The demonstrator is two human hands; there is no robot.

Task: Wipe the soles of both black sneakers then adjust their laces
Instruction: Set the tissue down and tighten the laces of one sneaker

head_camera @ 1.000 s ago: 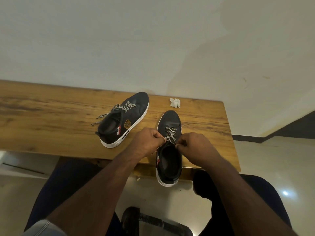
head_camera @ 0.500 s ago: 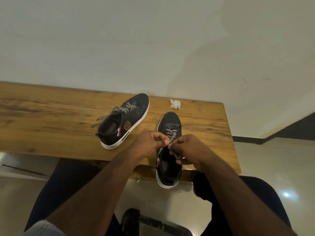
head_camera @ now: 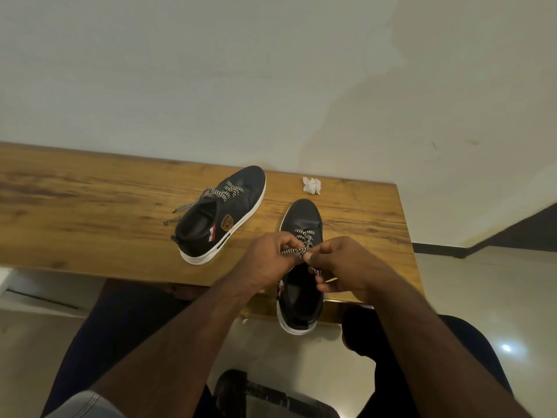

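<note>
Hands (head_camera: pixel 304 260) on woven, checkered laces (head_camera: pixel 303 236)

left of far sneaker (head_camera: pixel 221 214): bare table (head_camera: pixel 75 218) | between sneakers: narrow gap | tissue (head_camera: pixel 312 185) near wall

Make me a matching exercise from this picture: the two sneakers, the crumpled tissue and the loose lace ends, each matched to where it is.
1 near sneaker
2 far sneaker
3 crumpled tissue
4 loose lace ends

A at the table's far edge by the wall
B heel overhanging the table's near edge
C trailing on the wood, left of a shoe
D angled, untouched by either hand

Pairs: 1-B, 2-D, 3-A, 4-C
</note>
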